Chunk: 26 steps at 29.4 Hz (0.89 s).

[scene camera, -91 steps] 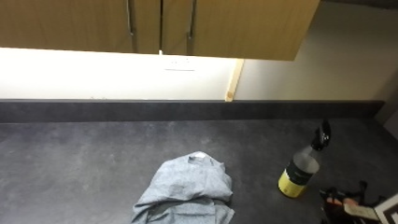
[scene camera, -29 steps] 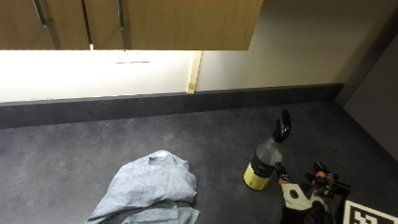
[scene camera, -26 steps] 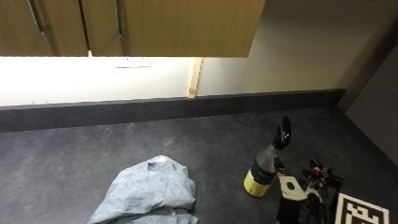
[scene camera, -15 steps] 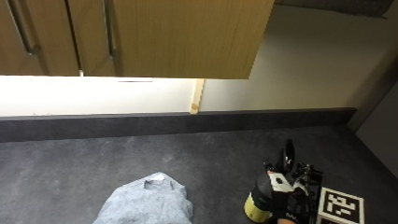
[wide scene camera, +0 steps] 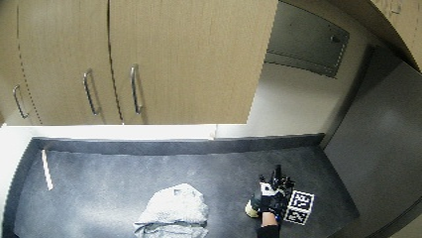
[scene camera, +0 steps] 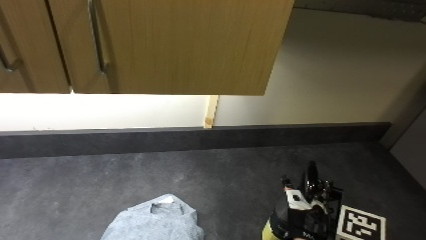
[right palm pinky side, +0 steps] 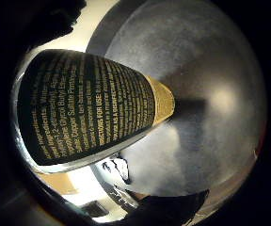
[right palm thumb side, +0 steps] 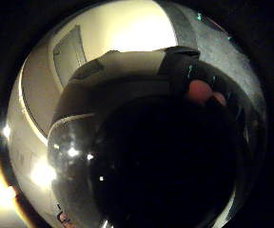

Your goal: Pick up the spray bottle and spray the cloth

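On the dark counter [scene camera: 133, 180] stands the spray bottle [scene camera: 310, 176], black with a yellow base and a black trigger head on top. My gloved right hand [scene camera: 301, 222] wraps round its body from the near side, just below the head. The bottle's printed label [right palm pinky side: 88, 106] fills the little finger side palm view, and its dark body [right palm thumb side: 141, 156] fills the thumb side view. A crumpled grey-blue cloth [scene camera: 154, 224] lies on the counter to the left of the bottle, apart from it. In the wide outside view the hand [wide scene camera: 270, 201] and the cloth [wide scene camera: 171, 212] sit near the front edge.
Wooden wall cabinets [scene camera: 166, 45] hang above the counter's back, over a dark upstand [scene camera: 200, 137]. A pale strip [wide scene camera: 46, 169] lies at the counter's far left. A tall dark panel [wide scene camera: 382, 148] closes off the right side.
The outside camera has tilted up and shifted. My gloved hand has moved from the right of the bottle onto its body and taken hold of it. The cloth has not moved.
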Tool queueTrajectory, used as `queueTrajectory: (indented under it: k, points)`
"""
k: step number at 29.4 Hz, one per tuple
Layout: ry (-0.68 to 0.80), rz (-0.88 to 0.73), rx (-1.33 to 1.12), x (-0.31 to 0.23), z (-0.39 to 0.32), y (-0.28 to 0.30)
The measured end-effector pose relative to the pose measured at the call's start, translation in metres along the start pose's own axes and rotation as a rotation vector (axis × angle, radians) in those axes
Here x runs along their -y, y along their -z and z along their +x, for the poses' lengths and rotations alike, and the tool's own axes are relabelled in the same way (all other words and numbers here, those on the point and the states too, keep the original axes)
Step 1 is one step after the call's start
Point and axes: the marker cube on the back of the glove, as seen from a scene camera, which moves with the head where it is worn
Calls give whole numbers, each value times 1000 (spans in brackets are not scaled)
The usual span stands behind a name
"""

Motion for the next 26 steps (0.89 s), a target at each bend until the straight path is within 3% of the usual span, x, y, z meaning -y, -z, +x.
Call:
queueTrajectory:
  k: [8,26]
  points:
    - [-15,53,172,21,14,-22]
    - [16,106,188,26,21,-16]
